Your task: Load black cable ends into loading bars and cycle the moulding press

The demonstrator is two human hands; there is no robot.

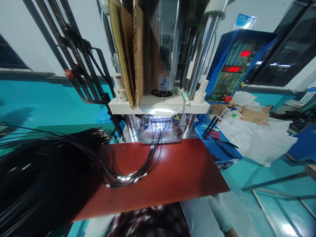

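Note:
At the lower right, my right hand (221,212) wears a pale glove and hangs beside the red-brown board (187,171), below its front edge. Motion blur smears its fingers, and no object shows in it. A blurred white shape (98,226) under the board's left front edge may be my left hand; its fingers are hidden. A bundle of black cables (148,163) with bright sleeves lies curved over the board. The cable ends run into a lit mould (160,124) between the plates of a press (148,108).
A large coil of black cables (44,174) covers the left side. Right of the press hangs a blue control box (242,62) with red displays. Red-handled scissors (214,134) and pliers (225,146) lie on a blue surface near white bags (259,141). Folded cardboard (138,52) stands on the press.

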